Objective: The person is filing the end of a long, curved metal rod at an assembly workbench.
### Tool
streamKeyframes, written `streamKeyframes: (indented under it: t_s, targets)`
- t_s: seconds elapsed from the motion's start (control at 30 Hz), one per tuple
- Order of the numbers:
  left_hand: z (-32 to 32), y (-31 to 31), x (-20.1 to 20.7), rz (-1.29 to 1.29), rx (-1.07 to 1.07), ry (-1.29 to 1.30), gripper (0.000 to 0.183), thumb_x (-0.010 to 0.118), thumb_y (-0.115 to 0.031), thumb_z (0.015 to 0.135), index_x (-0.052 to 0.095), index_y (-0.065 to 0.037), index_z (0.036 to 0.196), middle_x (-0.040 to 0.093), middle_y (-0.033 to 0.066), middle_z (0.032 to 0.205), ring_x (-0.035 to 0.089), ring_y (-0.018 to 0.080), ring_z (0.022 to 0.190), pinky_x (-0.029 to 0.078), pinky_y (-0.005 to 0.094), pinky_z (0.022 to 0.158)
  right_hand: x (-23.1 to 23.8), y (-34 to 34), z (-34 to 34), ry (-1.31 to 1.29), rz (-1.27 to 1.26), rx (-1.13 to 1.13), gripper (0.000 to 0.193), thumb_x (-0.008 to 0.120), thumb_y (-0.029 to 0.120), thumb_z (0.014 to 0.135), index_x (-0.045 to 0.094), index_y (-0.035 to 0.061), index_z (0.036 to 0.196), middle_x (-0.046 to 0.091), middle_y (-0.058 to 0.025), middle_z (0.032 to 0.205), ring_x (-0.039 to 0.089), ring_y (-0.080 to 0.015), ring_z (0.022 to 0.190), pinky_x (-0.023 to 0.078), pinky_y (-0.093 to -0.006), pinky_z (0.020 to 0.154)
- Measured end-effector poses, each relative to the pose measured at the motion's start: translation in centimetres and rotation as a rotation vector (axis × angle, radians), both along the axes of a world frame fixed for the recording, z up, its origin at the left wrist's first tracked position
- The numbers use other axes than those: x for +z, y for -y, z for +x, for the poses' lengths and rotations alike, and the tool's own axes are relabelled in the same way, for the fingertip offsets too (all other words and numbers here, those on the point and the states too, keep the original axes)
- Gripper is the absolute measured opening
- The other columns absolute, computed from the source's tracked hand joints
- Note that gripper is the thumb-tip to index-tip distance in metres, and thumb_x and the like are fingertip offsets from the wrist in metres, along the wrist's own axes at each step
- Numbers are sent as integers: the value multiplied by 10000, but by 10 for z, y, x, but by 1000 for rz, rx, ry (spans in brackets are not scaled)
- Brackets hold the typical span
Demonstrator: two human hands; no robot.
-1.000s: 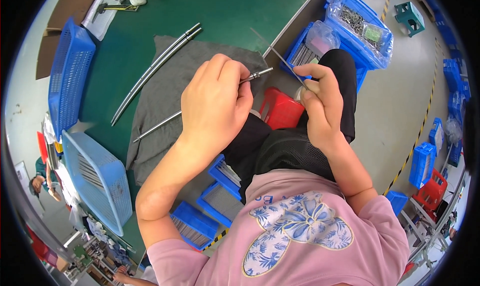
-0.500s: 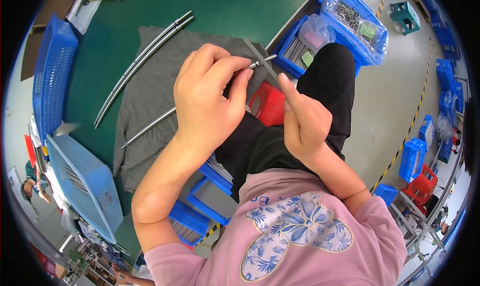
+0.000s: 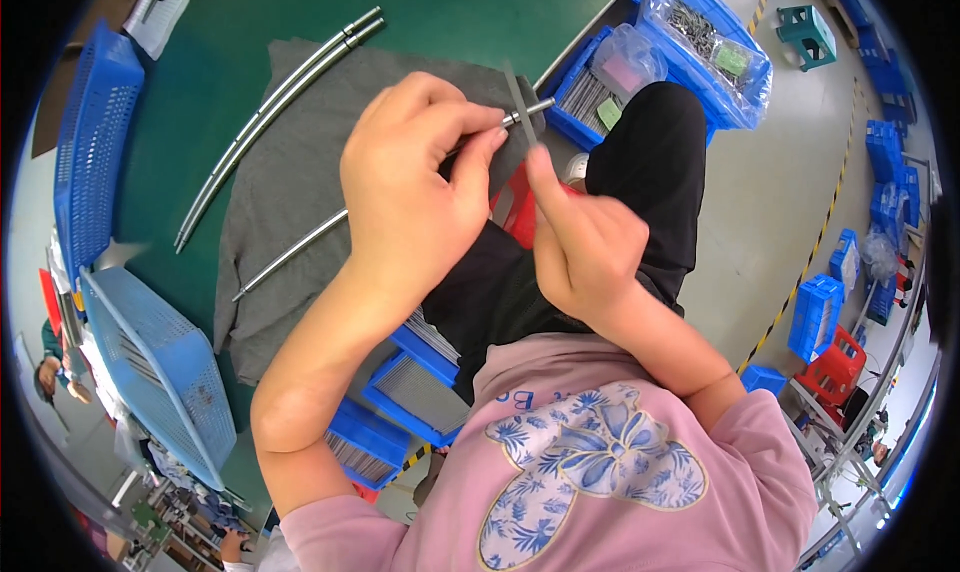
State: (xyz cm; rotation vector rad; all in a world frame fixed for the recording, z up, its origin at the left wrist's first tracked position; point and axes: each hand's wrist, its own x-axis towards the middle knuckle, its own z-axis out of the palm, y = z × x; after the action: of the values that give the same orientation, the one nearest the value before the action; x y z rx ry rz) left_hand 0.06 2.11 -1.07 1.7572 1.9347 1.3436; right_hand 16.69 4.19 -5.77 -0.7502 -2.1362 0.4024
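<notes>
My left hand (image 3: 412, 177) is closed round a thin shiny metal rod (image 3: 292, 255), its fingertips pinching near the right end. The rod's tip sticks out past the fingers, with a ringed groove near them. In my right hand (image 3: 592, 234) is a narrow flat grey file (image 3: 523, 110), index finger stretched along it. The file crosses the rod's tip and appears to touch it. Under the left hand lies a dark grey cloth (image 3: 285, 162). Two longer metal rods (image 3: 262, 120) rest side by side, partly over its upper left edge.
The cloth covers part of a green table (image 3: 440, 17). Two blue perforated baskets (image 3: 97, 152) stand on the left. Blue bins (image 3: 572, 132) with metal parts sit beyond my knee. More blue trays (image 3: 415, 397) are below my left arm. A red stool (image 3: 515, 212) shows under the table edge.
My right hand and the file have moved left along the rod's tip, and the file stands more upright. My left hand keeps its pinch on the rod. The whole view has shifted slightly.
</notes>
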Motion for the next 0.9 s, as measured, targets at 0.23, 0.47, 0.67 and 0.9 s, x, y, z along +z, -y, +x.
streamKeyframes:
  t_s: [0.23,0.47,0.67,0.9]
  targets:
    - [2,4,0,0,-4,38,106,732,26,674,686,-25,755,590,65,735,579,248,675,459,340,593,9,11,11,104,-11,21,548,595,-24,649,662,8,1193,477,-19,526,463,-151,420,380,-293,431]
    - [2,2,-1,25,-7,24,116,734,37,667,682,-23,752,586,69,733,578,246,675,455,338,588,12,2,26,149,-48,56,544,609,-25,649,674,39,1186,449,-12,516,451,-159,417,371,-301,431]
    - [1,5,-1,17,0,40,122,728,52,665,674,-17,750,583,68,730,581,245,671,455,334,581,12,7,24,112,-25,46,539,596,-42,640,686,38,1165,426,-11,493,427,-147,398,335,-286,401]
    - [0,5,0,12,-2,30,128,733,58,657,665,-16,736,570,69,721,570,241,647,447,330,570,20,6,18,151,-20,66,552,604,-63,628,666,-16,1174,465,-26,535,451,-156,421,364,-286,437]
